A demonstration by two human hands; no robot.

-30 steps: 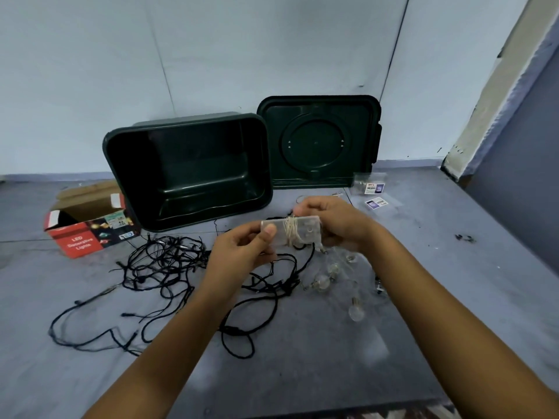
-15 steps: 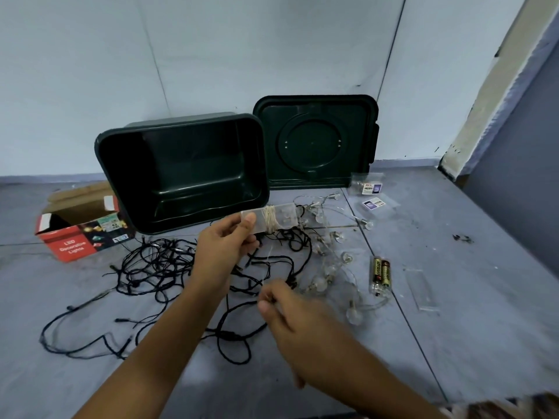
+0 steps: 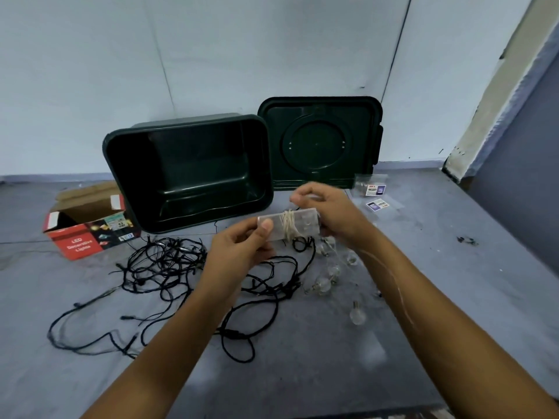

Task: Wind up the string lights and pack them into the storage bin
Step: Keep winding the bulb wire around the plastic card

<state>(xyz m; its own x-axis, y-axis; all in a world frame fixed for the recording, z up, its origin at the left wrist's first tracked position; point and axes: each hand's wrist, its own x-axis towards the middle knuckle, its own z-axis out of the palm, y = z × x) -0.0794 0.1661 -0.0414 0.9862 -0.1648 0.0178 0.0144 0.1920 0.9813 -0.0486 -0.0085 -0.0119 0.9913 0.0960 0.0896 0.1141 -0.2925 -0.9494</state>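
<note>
My left hand (image 3: 239,252) holds the left end of a clear battery box (image 3: 302,222) with thin pale wire wound round its middle. My right hand (image 3: 329,213) is at the box's right end, fingers curled and pinching the thin wire above it. Clear bulbs (image 3: 325,284) on that wire hang and lie below the box on the grey floor. A tangle of black string lights (image 3: 169,267) sprawls on the floor to the left. The dark green storage bin (image 3: 187,173) lies tipped on its side behind, its inside bare.
The bin's lid (image 3: 320,143) leans against the wall to the right of the bin. A red LED lights carton (image 3: 87,225) lies open at the left. Small plastic packets (image 3: 373,192) lie at the right near the wall.
My right hand came up from low near the floor to the right end of the battery box. The batteries on the floor are now hidden behind my right arm.
</note>
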